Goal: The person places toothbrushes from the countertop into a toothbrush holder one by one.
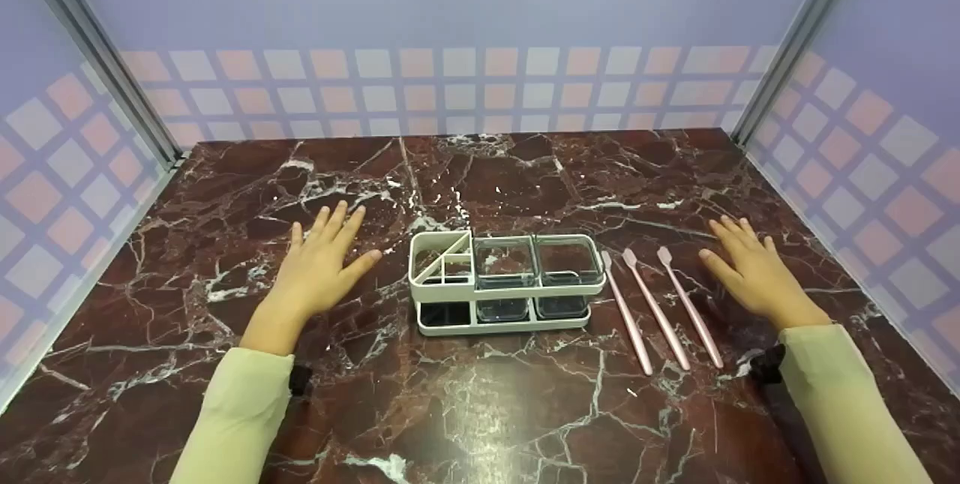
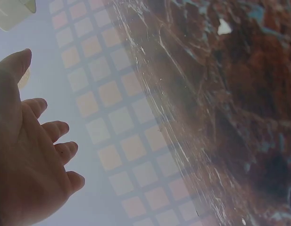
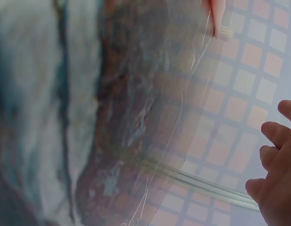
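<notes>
Between the hands in the head view stands a pale holder (image 1: pixel 510 290) with divided slots on its left side. Two clear cups (image 1: pixel 504 263) sit in its other compartments. Three pink toothbrushes (image 1: pixel 656 308) lie side by side, slanting, to the right of the holder. My left hand (image 1: pixel 316 263) lies to the left of the holder, fingers spread and holding nothing. To the right of the toothbrushes, my right hand (image 1: pixel 754 270) rests with fingers extended, also holding nothing. In the right wrist view, part of a toothbrush (image 3: pixel 218 19) shows at the top.
The dark red marbled table (image 1: pixel 480 409) has white veins. Behind it rises a purple wall (image 1: pixel 450 11) with pink and white squares, and similar panels stand on both sides. Grey metal posts (image 1: pixel 97 49) mark the back corners.
</notes>
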The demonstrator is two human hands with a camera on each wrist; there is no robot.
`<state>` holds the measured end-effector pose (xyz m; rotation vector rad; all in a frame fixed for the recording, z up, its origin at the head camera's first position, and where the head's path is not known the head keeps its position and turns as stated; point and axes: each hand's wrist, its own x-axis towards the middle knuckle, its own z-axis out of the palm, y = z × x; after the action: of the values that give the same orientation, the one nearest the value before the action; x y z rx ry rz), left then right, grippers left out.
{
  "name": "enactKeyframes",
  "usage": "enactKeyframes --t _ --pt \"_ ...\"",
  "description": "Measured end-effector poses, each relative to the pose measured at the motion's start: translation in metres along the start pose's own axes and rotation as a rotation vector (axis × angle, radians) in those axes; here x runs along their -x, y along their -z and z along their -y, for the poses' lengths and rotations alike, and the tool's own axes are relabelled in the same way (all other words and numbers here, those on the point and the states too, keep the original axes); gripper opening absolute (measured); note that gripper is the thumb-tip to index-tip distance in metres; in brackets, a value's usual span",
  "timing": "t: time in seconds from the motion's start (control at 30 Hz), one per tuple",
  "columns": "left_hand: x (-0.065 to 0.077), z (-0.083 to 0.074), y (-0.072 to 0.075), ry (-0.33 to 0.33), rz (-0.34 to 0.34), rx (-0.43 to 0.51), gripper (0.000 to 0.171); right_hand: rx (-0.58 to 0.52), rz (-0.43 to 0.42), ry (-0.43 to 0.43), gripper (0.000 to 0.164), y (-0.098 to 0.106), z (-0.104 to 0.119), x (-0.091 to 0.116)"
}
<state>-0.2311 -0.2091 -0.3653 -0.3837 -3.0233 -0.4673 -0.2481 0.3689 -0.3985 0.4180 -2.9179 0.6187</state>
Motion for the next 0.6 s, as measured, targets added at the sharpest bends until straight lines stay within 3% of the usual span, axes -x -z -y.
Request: enactKeyframes --t 0.43,0.6 --pt "0.0004 -0.0019 -0.0002 -0.014 -0.014 0.038 0.077 -0.016 -0.006 0.001 0.066 0.0013 0.0020 0.0009" --pt "0.0006 -0.0044 -0.0004 -0.046 -0.048 0.107 0.073 -0.021 0.002 0.003 0.067 0.0022 0.0050 -0.0012"
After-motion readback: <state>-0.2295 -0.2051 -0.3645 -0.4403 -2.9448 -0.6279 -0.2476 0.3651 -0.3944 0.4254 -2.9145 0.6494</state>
